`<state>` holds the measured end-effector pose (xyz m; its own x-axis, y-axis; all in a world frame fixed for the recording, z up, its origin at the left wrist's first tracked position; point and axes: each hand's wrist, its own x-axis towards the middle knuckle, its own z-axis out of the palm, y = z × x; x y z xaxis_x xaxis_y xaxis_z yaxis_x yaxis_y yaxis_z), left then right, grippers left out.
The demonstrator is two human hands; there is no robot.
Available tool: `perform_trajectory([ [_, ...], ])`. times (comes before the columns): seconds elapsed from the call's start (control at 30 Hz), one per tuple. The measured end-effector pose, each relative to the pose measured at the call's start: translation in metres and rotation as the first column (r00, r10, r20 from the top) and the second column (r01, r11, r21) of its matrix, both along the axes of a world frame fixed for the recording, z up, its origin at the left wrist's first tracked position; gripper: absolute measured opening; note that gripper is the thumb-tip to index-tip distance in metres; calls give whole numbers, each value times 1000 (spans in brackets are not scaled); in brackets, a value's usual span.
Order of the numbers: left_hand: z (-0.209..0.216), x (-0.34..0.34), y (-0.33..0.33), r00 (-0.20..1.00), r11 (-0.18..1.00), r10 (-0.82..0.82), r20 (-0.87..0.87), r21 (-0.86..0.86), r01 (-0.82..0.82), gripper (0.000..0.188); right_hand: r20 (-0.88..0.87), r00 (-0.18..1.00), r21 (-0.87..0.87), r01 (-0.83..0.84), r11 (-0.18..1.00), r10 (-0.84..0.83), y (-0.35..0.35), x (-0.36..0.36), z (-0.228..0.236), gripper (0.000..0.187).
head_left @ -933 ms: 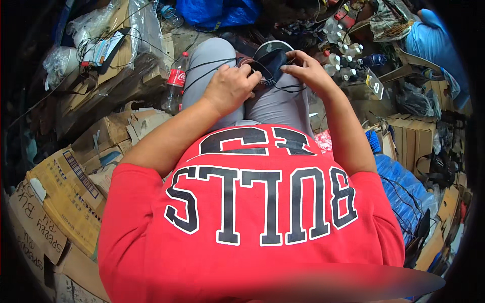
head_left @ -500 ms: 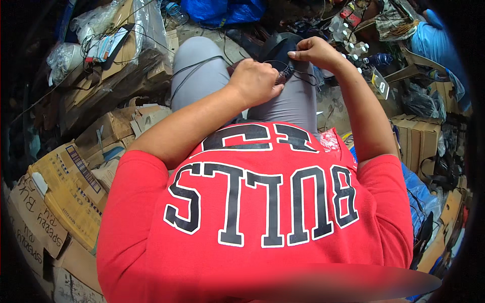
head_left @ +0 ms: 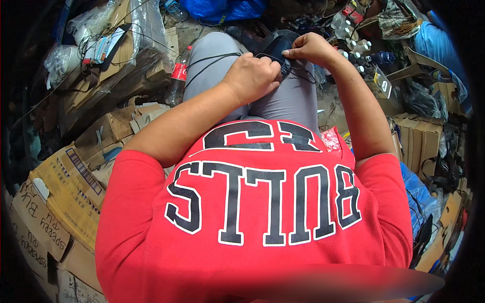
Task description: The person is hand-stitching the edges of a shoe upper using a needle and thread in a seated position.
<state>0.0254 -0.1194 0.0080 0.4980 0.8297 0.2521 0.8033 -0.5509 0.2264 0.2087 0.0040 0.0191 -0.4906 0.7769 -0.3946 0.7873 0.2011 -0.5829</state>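
Observation:
A dark shoe (head_left: pixel 277 49) rests on my right thigh, its near end partly covered by my fingers. My left hand (head_left: pixel 253 73) is closed at the shoe's near left side, knuckles up. What its fingertips pinch there is hidden. From the right, my right hand (head_left: pixel 309 49) pinches at the shoe's right edge with thumb and forefinger. A thin black cord (head_left: pixel 214 57) runs over my left thigh to my left hand. More of it loops loosely below the right hand, over my right thigh.
A clear bottle with a red label (head_left: pixel 179 71) stands beside my left knee. Flattened cardboard (head_left: pixel 76 187) is heaped at the left. Several small white-capped bottles (head_left: pixel 356 46) lie at the right, near a cardboard box (head_left: pixel 417 141). A blue plastic bag (head_left: pixel 225 9) is at the far side.
My left knee has shifted right, bringing the red-labelled bottle into view. Both hands have moved slightly left and stay at the shoe, and the cord on my thigh lies differently.

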Motion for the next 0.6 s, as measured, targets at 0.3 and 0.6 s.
perform_trajectory([
  [0.3, 13, -44, 33, 879, 965, 221, 422, -224, -136, 29, 26, 1000, 405, -7, 914, -4, -27, -10, -7, 35],
  [0.6, -4, -33, 70, 980, 912, -84, 178, -382, 147, 18, -124, 992, -89, 18, 996, -29, -3, -8, -12, 30],
])
